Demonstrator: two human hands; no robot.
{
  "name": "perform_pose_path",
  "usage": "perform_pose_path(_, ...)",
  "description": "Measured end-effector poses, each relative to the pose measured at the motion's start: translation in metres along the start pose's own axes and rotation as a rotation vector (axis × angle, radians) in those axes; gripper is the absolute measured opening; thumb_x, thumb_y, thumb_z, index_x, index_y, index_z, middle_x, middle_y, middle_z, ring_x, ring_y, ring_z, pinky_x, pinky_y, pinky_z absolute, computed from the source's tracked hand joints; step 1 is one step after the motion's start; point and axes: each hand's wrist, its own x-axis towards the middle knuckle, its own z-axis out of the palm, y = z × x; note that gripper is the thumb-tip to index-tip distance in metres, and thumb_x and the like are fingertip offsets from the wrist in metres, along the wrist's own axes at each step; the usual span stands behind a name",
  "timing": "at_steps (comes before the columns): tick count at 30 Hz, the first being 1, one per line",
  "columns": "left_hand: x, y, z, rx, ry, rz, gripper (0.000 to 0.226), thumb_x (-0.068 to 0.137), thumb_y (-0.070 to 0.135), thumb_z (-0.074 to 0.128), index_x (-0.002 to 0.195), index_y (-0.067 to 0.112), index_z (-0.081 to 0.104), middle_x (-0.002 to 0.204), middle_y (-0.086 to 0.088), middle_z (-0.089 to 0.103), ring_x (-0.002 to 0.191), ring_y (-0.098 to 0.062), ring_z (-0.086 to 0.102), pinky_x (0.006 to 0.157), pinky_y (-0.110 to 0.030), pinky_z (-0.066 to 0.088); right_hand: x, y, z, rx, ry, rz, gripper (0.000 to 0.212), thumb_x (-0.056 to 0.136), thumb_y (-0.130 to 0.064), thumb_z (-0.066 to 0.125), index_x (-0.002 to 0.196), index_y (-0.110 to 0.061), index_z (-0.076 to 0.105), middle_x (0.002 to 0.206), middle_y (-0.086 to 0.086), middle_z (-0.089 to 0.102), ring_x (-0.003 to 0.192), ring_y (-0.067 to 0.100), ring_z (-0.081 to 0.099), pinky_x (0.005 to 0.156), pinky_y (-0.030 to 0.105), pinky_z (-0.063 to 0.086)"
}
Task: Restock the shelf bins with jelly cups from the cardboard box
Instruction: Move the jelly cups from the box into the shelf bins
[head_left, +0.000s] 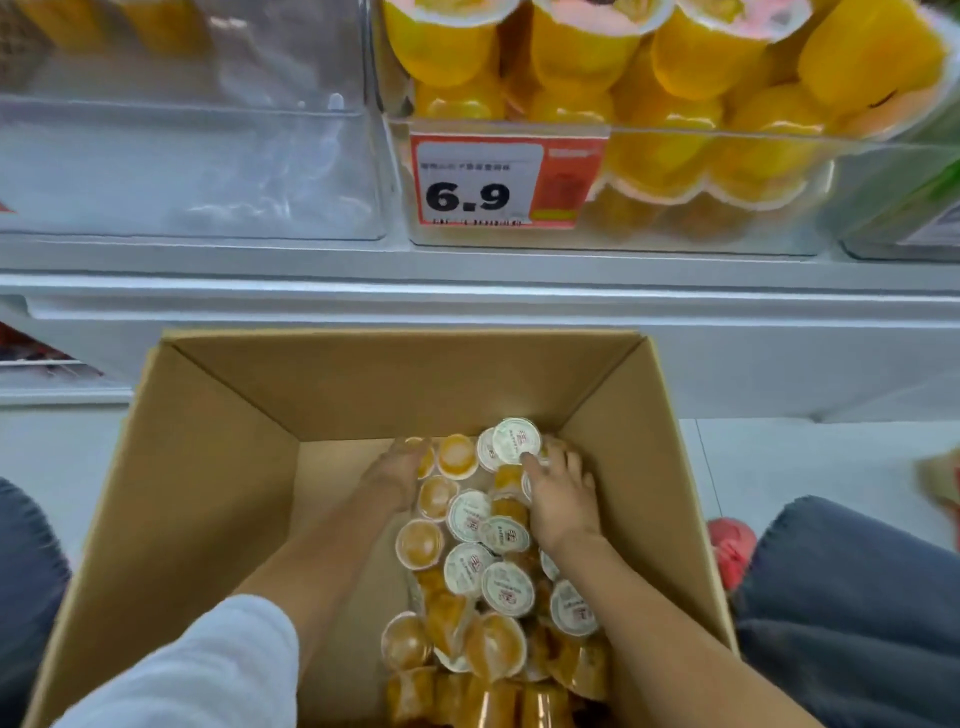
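The open cardboard box (208, 493) stands on the floor below the shelf. A heap of small orange jelly cups (483, 571), some showing white lids, fills its right half. My left hand (395, 478) reaches to the far end of the heap, its blurred fingers lying straight against the cups. My right hand (563, 493) lies on the heap's far right with fingers curled over cups and its thumb on a white-lidded cup (514, 439). Above, a clear shelf bin (182, 171) on the left looks empty.
A second clear bin (701, 228) holds large yellow cups and carries a price tag (483, 182) reading 6.9. The white shelf edge (467, 280) runs across above the box. My knees in blue-grey cloth (857, 597) flank the box, with a red object (732, 545) on the floor.
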Motion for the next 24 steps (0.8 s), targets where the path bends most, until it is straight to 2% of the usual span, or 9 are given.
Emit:
perform_pose_path(3, 0.007, 0.004, 0.005, -0.013, 0.075, -0.03, 0.057, 0.091, 0.015, 0.055, 0.142, 0.03, 0.034, 0.143, -0.012, 0.031, 0.123, -0.033, 0.048, 0.1, -0.041, 0.046, 0.001, 0.002, 0.002, -0.036, 0.009, -0.004, 0.069, 0.08, 0.0, 0.057, 0.141, -0.024, 0.032, 0.149, 0.01, 0.023, 0.134, 0.032, 0.024, 0.106, 0.042, 0.034)
perform_pose_path(6, 0.012, 0.004, 0.001, -0.001, 0.076, -0.047, 0.045, 0.091, 0.022, 0.06, 0.131, 0.025, 0.04, 0.133, -0.012, 0.037, 0.115, -0.034, 0.054, 0.095, -0.041, 0.047, 0.003, 0.002, 0.003, -0.051, 0.017, -0.005, 0.069, 0.079, 0.001, 0.058, 0.139, -0.022, 0.034, 0.147, 0.011, 0.025, 0.132, 0.032, 0.025, 0.106, 0.041, 0.035)
perform_pose_path(10, 0.014, 0.0, -0.002, 0.024, 0.066, -0.062, 0.043, 0.092, 0.022, 0.06, 0.129, 0.023, 0.038, 0.139, -0.013, 0.038, 0.115, -0.036, 0.055, 0.089, -0.039, 0.048, 0.004, 0.0, 0.004, -0.068, 0.032, -0.009, 0.065, 0.08, 0.0, 0.057, 0.136, -0.021, 0.035, 0.144, 0.011, 0.029, 0.129, 0.031, 0.028, 0.104, 0.039, 0.036)
perform_pose_path(13, 0.011, -0.004, -0.002, 0.073, 0.068, -0.065, 0.052, 0.093, 0.021, 0.059, 0.139, 0.026, 0.035, 0.146, -0.015, 0.034, 0.119, -0.035, 0.054, 0.091, -0.037, 0.049, 0.007, 0.0, 0.005, -0.055, 0.027, -0.009, 0.063, 0.082, -0.003, 0.058, 0.138, -0.021, 0.034, 0.142, 0.012, 0.031, 0.13, 0.031, 0.029, 0.104, 0.039, 0.036)
perform_pose_path(16, 0.003, -0.006, -0.01, 0.02, 0.09, -0.077, 0.058, 0.087, 0.033, 0.065, 0.139, 0.022, 0.042, 0.136, -0.014, 0.042, 0.113, -0.032, 0.056, 0.092, -0.036, 0.049, 0.01, -0.003, 0.002, 0.001, 0.036, 0.011, 0.064, 0.082, -0.016, 0.064, 0.138, -0.022, 0.033, 0.14, 0.009, 0.033, 0.125, 0.029, 0.033, 0.102, 0.037, 0.039)
perform_pose_path(18, -0.003, -0.005, -0.02, -0.166, 0.113, -0.111, 0.054, 0.083, 0.034, 0.068, 0.132, 0.022, 0.049, 0.129, -0.013, 0.046, 0.109, -0.03, 0.057, 0.092, -0.034, 0.049, 0.011, -0.009, -0.005, 0.062, 0.055, 0.03, 0.067, 0.08, -0.025, 0.07, 0.136, -0.022, 0.033, 0.135, 0.008, 0.037, 0.119, 0.027, 0.038, 0.099, 0.035, 0.041)
perform_pose_path(21, -0.022, 0.002, -0.045, -0.66, 0.119, -0.138, 0.033, 0.08, 0.023, 0.069, 0.11, 0.021, 0.056, 0.113, -0.007, 0.059, 0.095, -0.022, 0.062, 0.083, -0.037, 0.056, 0.01, -0.022, -0.027, 0.146, 0.107, 0.006, 0.067, 0.079, -0.033, 0.07, 0.135, -0.021, 0.035, 0.132, 0.008, 0.038, 0.116, 0.026, 0.039, 0.097, 0.036, 0.044)
perform_pose_path(22, -0.033, 0.005, -0.056, -0.841, 0.082, -0.14, 0.029, 0.082, 0.018, 0.067, 0.109, 0.018, 0.055, 0.108, -0.006, 0.058, 0.091, -0.02, 0.063, 0.079, -0.035, 0.059, 0.009, -0.026, -0.037, 0.176, 0.119, -0.016, 0.068, 0.08, -0.035, 0.068, 0.137, -0.021, 0.034, 0.135, 0.008, 0.036, 0.118, 0.027, 0.038, 0.097, 0.037, 0.045)
perform_pose_path(24, -0.059, 0.01, -0.08, -1.128, -0.081, -0.11, 0.031, 0.087, 0.011, 0.065, 0.114, 0.015, 0.052, 0.113, -0.009, 0.055, 0.092, -0.02, 0.066, 0.079, -0.033, 0.06, 0.003, -0.038, -0.061, 0.228, 0.129, -0.085, 0.077, 0.081, -0.039, 0.064, 0.147, -0.022, 0.027, 0.141, 0.008, 0.03, 0.125, 0.027, 0.035, 0.1, 0.038, 0.044)
